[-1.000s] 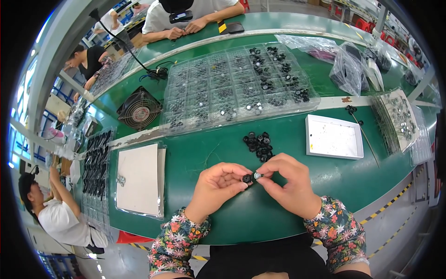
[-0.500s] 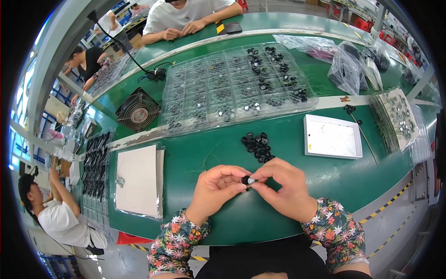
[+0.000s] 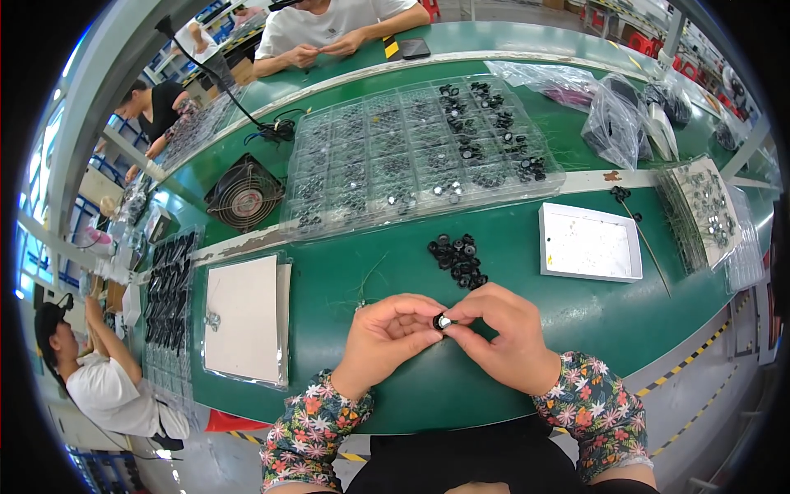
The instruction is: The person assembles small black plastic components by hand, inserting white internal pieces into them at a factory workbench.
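Note:
Over the near edge of the green table, my two hands meet fingertip to fingertip. Between them is a small round black part [image 3: 439,320], with a shiny silver disc [image 3: 445,322] set against its face. My left hand [image 3: 387,333] is closed in a pinch on the black part. My right hand [image 3: 504,329] pinches the silver disc's side with thumb and forefinger. Just beyond the fingers lies a loose pile of similar black round parts [image 3: 457,257]. Beside my left hand, thin wire strands [image 3: 368,280] rest on the tabletop.
A large clear compartment tray [image 3: 370,156] with black and silver parts spans the back. Right stands a shallow white box [image 3: 588,239]; left lies a cardboard sheet [image 3: 241,321]. A fan [image 3: 244,193] sits behind it. A co-worker's hands [image 3: 325,49] are across the table.
The silver disc and the black part have come closer together, the disc now facing up more. Thin wires beside my left hand show further left and lower.

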Tool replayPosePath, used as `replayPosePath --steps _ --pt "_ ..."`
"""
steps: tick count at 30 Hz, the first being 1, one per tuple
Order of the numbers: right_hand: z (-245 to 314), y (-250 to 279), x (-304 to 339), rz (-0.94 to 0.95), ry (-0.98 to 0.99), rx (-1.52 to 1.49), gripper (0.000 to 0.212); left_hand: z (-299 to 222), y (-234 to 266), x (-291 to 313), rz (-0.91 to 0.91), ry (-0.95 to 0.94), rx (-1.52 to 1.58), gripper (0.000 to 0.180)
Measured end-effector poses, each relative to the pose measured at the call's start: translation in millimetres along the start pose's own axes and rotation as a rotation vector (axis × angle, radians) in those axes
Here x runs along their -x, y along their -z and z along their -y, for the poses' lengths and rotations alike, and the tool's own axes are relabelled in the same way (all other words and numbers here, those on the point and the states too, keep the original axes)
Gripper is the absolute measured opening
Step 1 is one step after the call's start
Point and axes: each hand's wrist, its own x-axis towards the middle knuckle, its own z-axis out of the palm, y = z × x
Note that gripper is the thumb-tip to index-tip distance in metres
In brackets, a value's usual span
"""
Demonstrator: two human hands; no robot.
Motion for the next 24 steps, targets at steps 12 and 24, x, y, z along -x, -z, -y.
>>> replayPosePath --steps 12,24 --pt "0.6 -0.4 -0.5 -0.026 0.017 0.029 0.017 0.9 -0.8 -1.2 -0.031 -0.027 -0.037 0.026" --pt "2.3 -1.0 0.1 -0.025 0.011 0.021 0.017 2.9 1.4 0.3 -0.011 -0.051 -0.065 0.026"
